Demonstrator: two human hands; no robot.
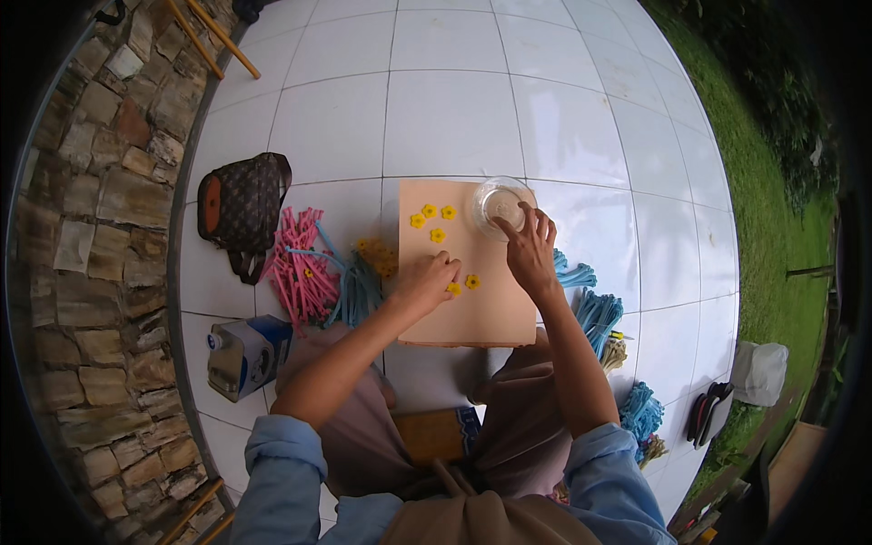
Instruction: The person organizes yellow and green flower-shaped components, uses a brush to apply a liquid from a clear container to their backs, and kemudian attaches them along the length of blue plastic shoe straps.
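My left hand [427, 282] is over the left part of a tan board [495, 309], its fingers curled together; whatever lies between them is too small or hidden to name. Right beside those fingers is a yellow flower-shaped piece [453, 288], with another yellow flower [472, 282] just to its right. Several more yellow flowers [438, 235] lie toward the board's far left. At the far right corner stands a clear round bowl [488, 202]. My right hand [530, 247] reaches over its near right rim, thumb and fingers apart. What the bowl holds is hard to make out.
Pink stems [300, 282] and blue bundles [359, 289] lie left of the board, near a brown patterned bag [243, 204] and a metal can [245, 359]. More blue bundles [599, 313] lie on the right. A stone wall [118, 291] borders the tiled floor [454, 109].
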